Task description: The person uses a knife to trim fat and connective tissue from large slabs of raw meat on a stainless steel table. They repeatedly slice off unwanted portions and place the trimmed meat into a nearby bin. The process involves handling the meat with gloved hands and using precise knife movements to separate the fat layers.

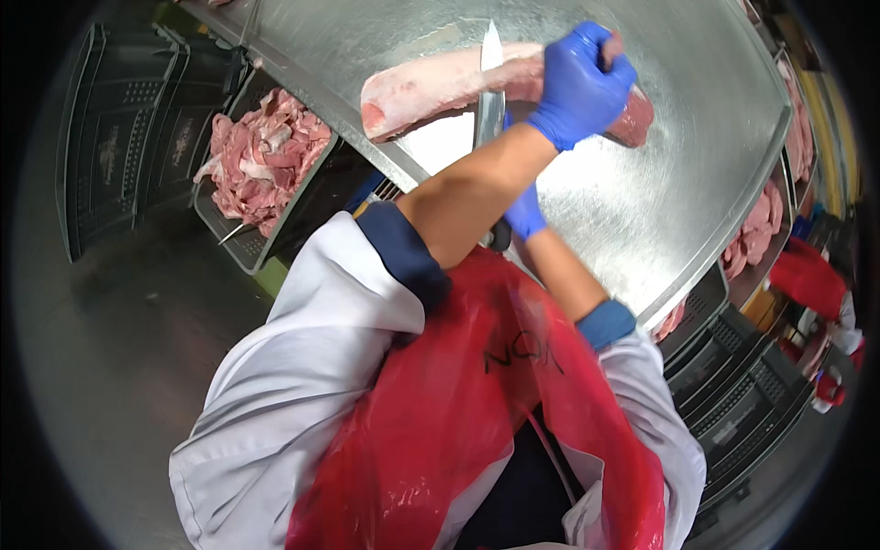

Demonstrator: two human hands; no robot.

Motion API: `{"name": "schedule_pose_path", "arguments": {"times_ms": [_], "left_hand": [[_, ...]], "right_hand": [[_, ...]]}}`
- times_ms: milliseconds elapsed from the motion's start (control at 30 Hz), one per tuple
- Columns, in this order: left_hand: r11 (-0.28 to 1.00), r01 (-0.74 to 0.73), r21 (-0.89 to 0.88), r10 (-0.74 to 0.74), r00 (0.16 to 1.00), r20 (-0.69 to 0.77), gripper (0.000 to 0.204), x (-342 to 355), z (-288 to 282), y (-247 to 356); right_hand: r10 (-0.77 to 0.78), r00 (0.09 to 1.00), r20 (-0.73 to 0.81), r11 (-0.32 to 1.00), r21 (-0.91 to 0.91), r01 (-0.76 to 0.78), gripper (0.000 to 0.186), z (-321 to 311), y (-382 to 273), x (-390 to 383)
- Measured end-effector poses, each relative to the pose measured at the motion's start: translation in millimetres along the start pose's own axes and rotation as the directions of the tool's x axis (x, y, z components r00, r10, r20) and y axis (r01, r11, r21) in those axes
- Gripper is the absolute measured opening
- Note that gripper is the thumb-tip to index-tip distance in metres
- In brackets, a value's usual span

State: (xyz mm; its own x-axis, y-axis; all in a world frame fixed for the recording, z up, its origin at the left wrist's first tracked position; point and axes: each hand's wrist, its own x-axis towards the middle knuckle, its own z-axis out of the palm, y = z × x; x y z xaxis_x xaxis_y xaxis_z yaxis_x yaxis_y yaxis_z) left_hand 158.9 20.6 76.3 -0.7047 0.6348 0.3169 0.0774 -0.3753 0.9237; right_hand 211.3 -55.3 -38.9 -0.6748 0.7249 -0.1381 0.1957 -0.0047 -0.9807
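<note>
On the metal counter (683, 197), one long cut of meat (412, 90), pale fat uppermost, laid crosswise near the far edge; left hand (587, 87), blue-gloved, fingers closed on the meat toward its right end; right hand (527, 215), blue-gloved, fingers around the handle of a knife (491, 50), their exact grip hidden beneath the left forearm; blade pointing away, crossing the meat; to the left, a dark crate (298, 203) of trimmings (268, 158).

left hand (585, 87): curled closed | right hand (525, 215): partly hidden beneath left forearm (477, 194)
</note>
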Motion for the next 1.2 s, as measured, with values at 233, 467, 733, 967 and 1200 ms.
{"name": "schedule_pose_path", "arguments": {"times_ms": [233,467,733,967,1200], "left_hand": [[0.998,0.035,-0.058,-0.028,0.994,0.107,0.011,9,13,39],[0.983,-0.158,-0.098,0.168,0.980,0.102,0.013,-6,27,54],[0.971,-0.194,-0.143,0.201,0.979,0.037,0.016,-17,22,83],[0.963,-0.179,-0.202,0.193,0.980,0.047,0.016,0,2,124],[0.926,-0.203,-0.320,0.245,0.965,0.096,0.019,-9,-28,182]], "right_hand": [[0.199,0.978,-0.063,0.979,0.053,-0.196,0.068,23,-44,50],[0.186,0.982,0.036,0.978,0.093,-0.188,0.019,37,-56,71],[0.327,0.945,0.012,0.940,-0.104,-0.324,0.061,96,-79,19],[-0.219,0.966,-0.137,0.960,-0.206,0.188,0.079,173,6,-16],[0.192,0.973,-0.125,0.978,-0.059,-0.201,0.077,209,-79,6]]}}
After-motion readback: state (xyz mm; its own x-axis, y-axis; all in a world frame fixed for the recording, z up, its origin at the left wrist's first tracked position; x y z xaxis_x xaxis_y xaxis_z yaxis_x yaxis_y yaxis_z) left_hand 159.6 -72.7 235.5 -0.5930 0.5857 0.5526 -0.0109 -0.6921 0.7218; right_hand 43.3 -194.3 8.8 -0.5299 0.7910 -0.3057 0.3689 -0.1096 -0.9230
